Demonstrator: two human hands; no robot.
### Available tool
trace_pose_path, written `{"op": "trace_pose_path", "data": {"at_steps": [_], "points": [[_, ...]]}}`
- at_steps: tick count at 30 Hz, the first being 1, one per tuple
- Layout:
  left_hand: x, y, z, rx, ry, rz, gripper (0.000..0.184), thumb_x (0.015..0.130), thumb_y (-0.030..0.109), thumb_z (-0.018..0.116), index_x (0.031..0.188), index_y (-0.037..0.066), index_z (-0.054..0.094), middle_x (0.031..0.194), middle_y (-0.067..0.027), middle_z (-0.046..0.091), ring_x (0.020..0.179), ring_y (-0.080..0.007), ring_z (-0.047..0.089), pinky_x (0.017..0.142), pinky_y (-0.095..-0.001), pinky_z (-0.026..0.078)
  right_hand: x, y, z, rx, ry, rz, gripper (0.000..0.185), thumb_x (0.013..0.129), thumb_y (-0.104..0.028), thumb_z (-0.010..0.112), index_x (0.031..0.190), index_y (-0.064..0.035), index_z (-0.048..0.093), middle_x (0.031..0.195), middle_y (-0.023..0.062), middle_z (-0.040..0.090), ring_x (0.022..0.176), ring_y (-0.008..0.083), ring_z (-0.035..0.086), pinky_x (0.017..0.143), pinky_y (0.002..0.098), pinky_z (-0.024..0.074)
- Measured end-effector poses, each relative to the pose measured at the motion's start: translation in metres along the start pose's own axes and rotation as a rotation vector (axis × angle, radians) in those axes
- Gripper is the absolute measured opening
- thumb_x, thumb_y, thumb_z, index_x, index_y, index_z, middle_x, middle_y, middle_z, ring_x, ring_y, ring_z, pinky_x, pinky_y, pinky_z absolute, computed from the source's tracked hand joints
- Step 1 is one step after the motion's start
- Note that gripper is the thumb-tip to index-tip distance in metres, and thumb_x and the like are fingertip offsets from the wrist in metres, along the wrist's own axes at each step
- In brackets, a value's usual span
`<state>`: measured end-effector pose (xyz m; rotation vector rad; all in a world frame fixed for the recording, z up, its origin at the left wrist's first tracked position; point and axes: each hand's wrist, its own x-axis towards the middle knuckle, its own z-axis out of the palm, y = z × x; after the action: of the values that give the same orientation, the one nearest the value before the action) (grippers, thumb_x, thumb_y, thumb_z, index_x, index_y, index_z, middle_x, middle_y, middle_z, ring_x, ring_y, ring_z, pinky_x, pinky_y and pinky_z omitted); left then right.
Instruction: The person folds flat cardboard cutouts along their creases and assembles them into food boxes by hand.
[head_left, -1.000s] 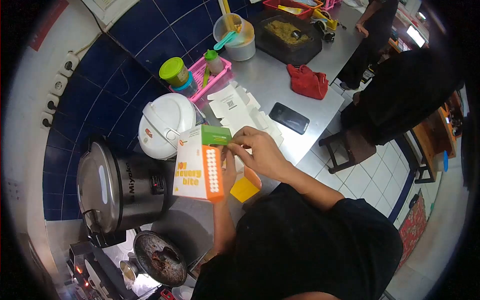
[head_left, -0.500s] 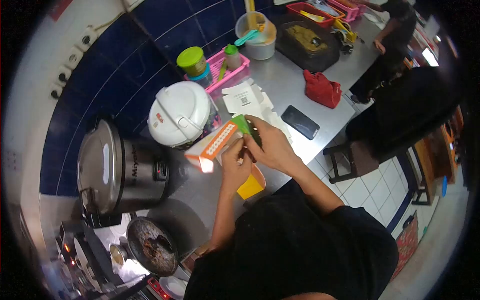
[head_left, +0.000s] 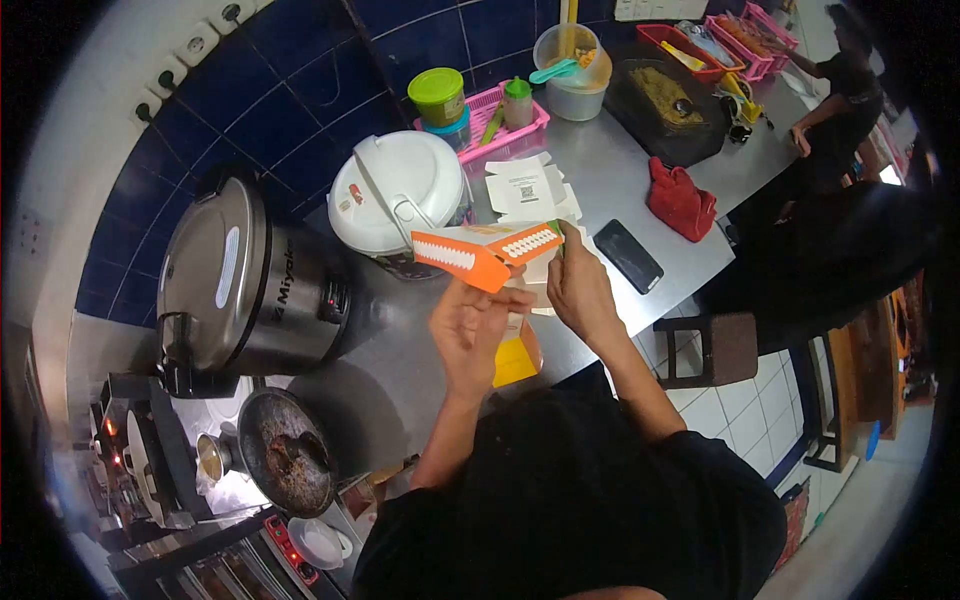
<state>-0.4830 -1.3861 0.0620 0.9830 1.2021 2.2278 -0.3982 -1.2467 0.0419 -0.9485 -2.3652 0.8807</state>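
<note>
A partly folded food carton point(head_left: 470, 262), orange with rows of white print and a green end, is held above the counter. My right hand point(head_left: 583, 292) grips its right end by the green edge. Close under the orange corner is my left hand point(head_left: 468, 335), its fingers bent against the carton, with the fingertips partly hidden. Below the hands a yellow-and-orange carton point(head_left: 516, 362) stands on the counter. Flat white carton blanks point(head_left: 525, 190), one with a printed square code, lie just beyond.
A white-lidded rice container point(head_left: 400, 195) and a steel rice cooker point(head_left: 225, 285) stand left. A phone point(head_left: 628, 256) and red cloth point(head_left: 682, 200) lie right. At lower left is a dark pan point(head_left: 287, 450). A stool point(head_left: 712, 350) and a co-worker point(head_left: 845, 85) are beyond the counter.
The carton has turned, so two orange printed sides now face up at an angle. My left hand has shifted below it with its fingers less bunched, and the view has swung left.
</note>
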Motion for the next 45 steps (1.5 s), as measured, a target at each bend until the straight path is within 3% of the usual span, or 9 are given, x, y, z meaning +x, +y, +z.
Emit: {"op": "trace_pose_path", "data": {"at_steps": [5,7,12,13,17,26,30,36,45], "points": [[0.016,0.003,-0.005,-0.042,0.221,-0.156,0.027,0.101,0.010,0.057,0.122,-0.005,0.061,0.100,-0.0133,0.072,0.081,-0.0186,0.072,0.077,-0.0304,0.057,-0.007,-0.015,-0.002,-0.055,-0.009,0.063,0.055,0.086,-0.006,0.059,0.136,0.0071,0.041,0.101,0.0290,0.065,0.081,0.0443,0.067,0.073,0.0513,0.0540],[0.019,0.003,-0.003,-0.026,0.214,-0.143,0.023,0.100,0.010,0.058,0.118,-0.005,0.064,0.096,-0.0114,0.073,0.080,-0.0173,0.072,0.076,-0.0296,0.058,-0.003,-0.022,-0.005,-0.067,0.272,-0.274,0.063,0.081,-0.005,0.066,0.138,0.0054,0.040,0.105,0.0254,0.065,0.086,0.0416,0.067,0.075,0.0488,0.0546],[0.022,0.016,0.009,0.172,0.103,-0.087,0.020,0.101,0.010,0.057,0.111,-0.006,0.066,0.095,-0.0118,0.072,0.076,-0.0130,0.068,0.072,-0.0265,0.055,0.003,-0.040,-0.024,0.069,0.378,-0.746,0.044,0.074,0.003,0.074,0.116,-0.0004,0.065,0.099,0.0131,0.069,0.085,0.0302,0.066,0.072,0.0374,0.0550],[0.024,0.018,0.005,0.238,0.117,-0.036,0.020,0.101,0.010,0.057,0.110,-0.006,0.066,0.094,-0.0116,0.072,0.077,-0.0126,0.068,0.072,-0.0261,0.055,0.002,-0.047,-0.026,0.138,0.396,-0.696,0.028,0.077,0.003,0.074,0.104,-0.0021,0.071,0.094,0.0104,0.069,0.081,0.0268,0.066,0.069,0.0344,0.0542],[0.026,0.016,-0.003,0.381,0.251,0.121,0.016,0.098,0.001,0.058,0.109,-0.008,0.065,0.095,-0.0130,0.072,0.080,-0.0127,0.067,0.074,-0.0247,0.054,-0.001,-0.055,-0.027,0.203,0.356,-0.581,0.018,0.085,-0.001,0.071,0.102,-0.0024,0.073,0.089,0.0112,0.067,0.080,0.0247,0.066,0.068,0.0337,0.0534],[0.022,-0.005,0.006,0.392,0.362,0.213,0.016,0.095,-0.002,0.062,0.109,-0.007,0.068,0.099,-0.0138,0.073,0.088,-0.0153,0.070,0.077,-0.0272,0.056,-0.001,-0.061,-0.030,0.729,0.071,-0.289,0.012,0.091,-0.004,0.067,0.101,0.0016,0.072,0.097,0.0103,0.068,0.082,0.0120,0.065,0.068,0.0244,0.0522],[0.019,-0.011,0.001,0.566,0.319,0.193,0.017,0.095,-0.003,0.061,0.111,-0.007,0.067,0.101,-0.0153,0.073,0.090,-0.0163,0.070,0.080,-0.0275,0.056,-0.001,-0.059,-0.031,0.692,-0.008,-0.250,0.015,0.089,-0.006,0.070,0.102,0.0012,0.074,0.093,0.0106,0.069,0.082,0.0140,0.066,0.068,0.0255,0.0524],[0.022,-0.001,0.008,0.380,0.316,0.178,0.018,0.096,-0.005,0.058,0.111,-0.008,0.067,0.102,-0.0149,0.072,0.090,-0.0157,0.070,0.084,-0.0282,0.058,-0.006,-0.063,-0.023,0.659,0.083,-0.348,0.015,0.086,-0.001,0.073,0.100,0.0029,0.074,0.092,0.0114,0.068,0.084,0.0153,0.068,0.070,0.0262,0.0549],[0.022,-0.020,0.008,0.422,0.350,0.248,0.019,0.092,-0.004,0.063,0.110,-0.005,0.070,0.089,-0.0097,0.072,0.079,-0.0106,0.068,0.069,-0.0241,0.053,-0.003,-0.050,-0.011,0.815,0.122,-0.258,0.009,0.086,0.000,0.073,0.095,0.0031,0.073,0.094,0.0097,0.067,0.082,0.0124,0.066,0.069,0.0243,0.0527]]}}
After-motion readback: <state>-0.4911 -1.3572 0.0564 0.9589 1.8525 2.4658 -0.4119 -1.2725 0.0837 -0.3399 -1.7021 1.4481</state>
